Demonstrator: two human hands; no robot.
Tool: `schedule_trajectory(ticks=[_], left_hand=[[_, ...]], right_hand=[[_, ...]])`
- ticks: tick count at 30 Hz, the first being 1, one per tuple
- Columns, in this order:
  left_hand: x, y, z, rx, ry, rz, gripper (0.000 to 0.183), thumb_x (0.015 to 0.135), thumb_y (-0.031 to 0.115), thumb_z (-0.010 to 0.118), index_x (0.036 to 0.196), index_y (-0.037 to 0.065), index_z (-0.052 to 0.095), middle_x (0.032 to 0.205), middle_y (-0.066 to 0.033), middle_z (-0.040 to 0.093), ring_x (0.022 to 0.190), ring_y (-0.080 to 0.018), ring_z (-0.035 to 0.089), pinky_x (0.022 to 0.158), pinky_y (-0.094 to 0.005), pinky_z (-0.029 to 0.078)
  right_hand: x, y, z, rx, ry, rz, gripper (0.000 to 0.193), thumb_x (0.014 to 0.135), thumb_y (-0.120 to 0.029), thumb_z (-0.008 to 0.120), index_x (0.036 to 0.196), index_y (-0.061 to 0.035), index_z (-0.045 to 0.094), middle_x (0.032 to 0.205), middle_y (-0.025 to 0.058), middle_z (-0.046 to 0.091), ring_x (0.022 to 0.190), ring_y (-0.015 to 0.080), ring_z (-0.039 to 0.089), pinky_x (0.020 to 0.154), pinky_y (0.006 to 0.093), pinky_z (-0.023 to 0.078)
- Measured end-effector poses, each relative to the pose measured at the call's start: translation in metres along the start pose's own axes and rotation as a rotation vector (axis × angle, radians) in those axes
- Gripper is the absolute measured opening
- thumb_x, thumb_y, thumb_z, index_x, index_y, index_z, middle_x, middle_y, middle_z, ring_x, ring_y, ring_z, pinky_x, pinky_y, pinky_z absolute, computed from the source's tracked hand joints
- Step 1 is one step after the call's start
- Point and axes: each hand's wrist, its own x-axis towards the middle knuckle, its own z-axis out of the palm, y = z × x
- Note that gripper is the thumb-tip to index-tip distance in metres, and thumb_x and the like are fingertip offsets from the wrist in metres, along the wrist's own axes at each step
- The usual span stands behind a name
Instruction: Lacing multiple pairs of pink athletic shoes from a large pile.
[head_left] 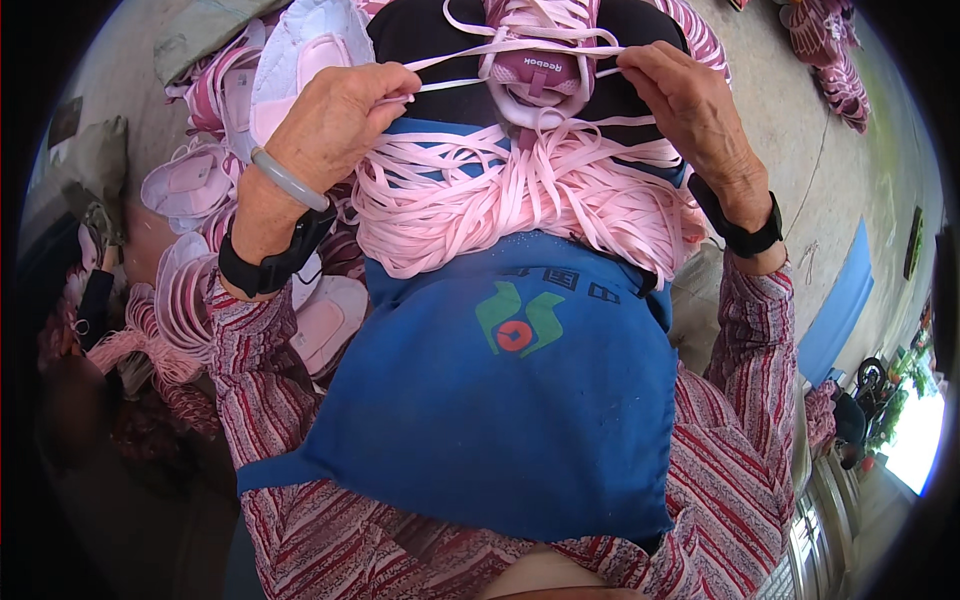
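A pink sneaker [540,68] with a white-edged sole rests between my knees, its laces partly threaded. My left hand [340,120] pinches a pale pink shoelace [455,52] at the shoe's left. On the other side, my right hand [690,105] is closed with thumb and fingers on lace that runs across the shoe. The strands stretch between both hands over the tongue. A thick bundle of loose pink laces [530,190] lies across my lap, on top of a blue apron [500,400].
Stacked pink and white shoe uppers [195,180] crowd the floor on the left, with a bunch of pink laces [150,340] near them. Another person's arm [100,280] shows at the far left. More pink uppers [825,50] lie at upper right, above a blue sheet [838,300].
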Motion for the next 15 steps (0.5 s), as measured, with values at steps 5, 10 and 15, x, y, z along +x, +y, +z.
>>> schedule_trajectory(ticks=[5, 10, 15], left_hand=[[-0.002, -0.010, 0.000, 0.065, 0.050, 0.085, 0.019, 0.083, 0.002, 0.059, 0.101, -0.001, 0.061, 0.089, -0.0159, 0.065, 0.079, -0.0283, 0.064, 0.072, -0.0303, 0.049], [-0.001, -0.012, -0.005, 0.069, 0.007, 0.090, 0.018, 0.084, 0.003, 0.057, 0.101, -0.002, 0.061, 0.086, -0.0162, 0.065, 0.075, -0.0281, 0.063, 0.070, -0.0312, 0.049], [0.006, 0.016, -0.006, -0.128, -0.037, -0.145, 0.016, 0.089, 0.013, 0.058, 0.099, 0.001, 0.061, 0.068, -0.0083, 0.060, 0.063, -0.0149, 0.060, 0.059, -0.0257, 0.047]], right_hand=[[-0.001, -0.012, 0.012, 0.080, 0.102, 0.094, 0.013, 0.086, -0.014, 0.061, 0.097, -0.0065, 0.063, 0.086, 0.0069, 0.063, 0.072, 0.0251, 0.064, 0.061, 0.0291, 0.051], [-0.005, -0.012, 0.018, 0.138, 0.140, 0.116, 0.012, 0.085, -0.014, 0.062, 0.095, -0.0066, 0.065, 0.084, 0.0065, 0.061, 0.068, 0.0243, 0.063, 0.058, 0.0302, 0.050], [0.002, -0.012, 0.014, -0.066, 0.063, 0.028, 0.011, 0.086, -0.013, 0.058, 0.095, -0.0068, 0.062, 0.082, 0.0081, 0.056, 0.068, 0.0267, 0.062, 0.057, 0.0325, 0.050]])
